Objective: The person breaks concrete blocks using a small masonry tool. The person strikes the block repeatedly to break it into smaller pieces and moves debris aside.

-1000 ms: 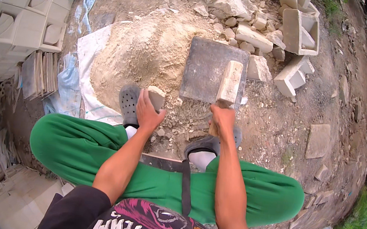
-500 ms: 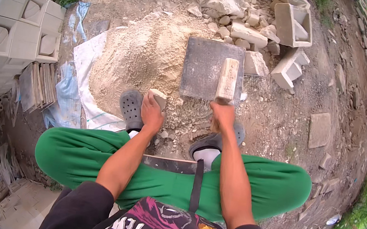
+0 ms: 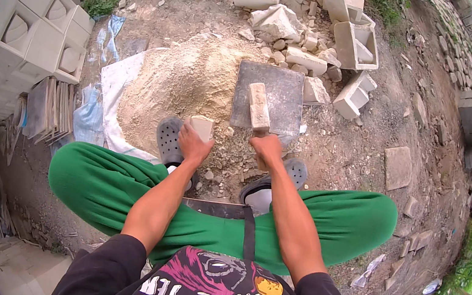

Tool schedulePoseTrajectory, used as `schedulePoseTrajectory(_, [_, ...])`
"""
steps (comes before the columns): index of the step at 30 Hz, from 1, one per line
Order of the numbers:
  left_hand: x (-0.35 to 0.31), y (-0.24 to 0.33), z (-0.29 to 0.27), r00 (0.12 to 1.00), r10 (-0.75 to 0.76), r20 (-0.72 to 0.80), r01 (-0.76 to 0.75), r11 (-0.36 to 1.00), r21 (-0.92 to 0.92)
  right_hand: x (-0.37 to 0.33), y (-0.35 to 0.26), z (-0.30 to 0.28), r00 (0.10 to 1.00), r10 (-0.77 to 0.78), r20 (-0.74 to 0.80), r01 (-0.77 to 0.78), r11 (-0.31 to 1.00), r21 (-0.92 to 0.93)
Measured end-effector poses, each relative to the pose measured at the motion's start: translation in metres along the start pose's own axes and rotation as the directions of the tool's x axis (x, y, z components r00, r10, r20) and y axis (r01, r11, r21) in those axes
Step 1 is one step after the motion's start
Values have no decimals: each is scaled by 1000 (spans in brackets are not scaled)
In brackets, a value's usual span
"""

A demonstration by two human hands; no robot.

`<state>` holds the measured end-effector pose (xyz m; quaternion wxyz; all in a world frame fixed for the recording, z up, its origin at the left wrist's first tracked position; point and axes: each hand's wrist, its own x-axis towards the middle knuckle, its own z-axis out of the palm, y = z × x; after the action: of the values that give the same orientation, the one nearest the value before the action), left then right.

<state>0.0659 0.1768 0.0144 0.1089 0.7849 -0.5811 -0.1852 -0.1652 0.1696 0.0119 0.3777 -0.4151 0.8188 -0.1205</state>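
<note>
My left hand (image 3: 193,144) grips a pale chunk of broken block (image 3: 203,125), fingers wrapped round its left side, just right of my left clog (image 3: 170,138). In my right hand (image 3: 267,147) is a dusty mallet (image 3: 258,108), held by its short handle. Its long head points away from me and leans slightly left, over the dark square slab (image 3: 286,94) on the ground. Whether the head touches the slab I cannot tell. A heap of crushed, sandy rubble (image 3: 165,87) lies left of the slab on a white sheet (image 3: 112,81).
Broken block pieces (image 3: 306,60) and hollow blocks (image 3: 355,46) are piled beyond the slab. Pale blocks (image 3: 44,31) are stacked at the left, with thin boards (image 3: 50,109) leaning near them. A flat square stone (image 3: 397,167) lies to the right. My right clog (image 3: 294,172) stands below the slab.
The mallet has swung left over the slab, its head now tilted leftward. My right hand has shifted left. The left hand keeps the chunk, its top face turned more into view.
</note>
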Motion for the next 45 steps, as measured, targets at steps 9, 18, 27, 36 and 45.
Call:
schedulePoseTrajectory(9, [37, 63, -13, 945, 284, -163, -308, 940, -148, -4, -11, -28, 980, 79, 183, -86, 996, 33])
schedulePoseTrajectory(18, [96, 128, 16, 761, 610, 223, -614, 787, -55, 10, 26, -45, 996, 90, 0, -87, 961, 264])
schedulePoseTrajectory(27, [115, 140, 18, 624, 667, 406, -712, 700, -55, 16, 65, -6, 973, 167, 160, -231, 753, 616])
schedulePoseTrajectory(36, [99, 120, 32, 793, 599, 111, -599, 800, -38, 20, 9, -30, 978, 171, 123, -210, 776, 594])
schedulePoseTrajectory(45, [98, 118, 24, 763, 598, 247, -620, 785, 14, 32, -19, -38, 996, -90, -26, 85, 754, 651])
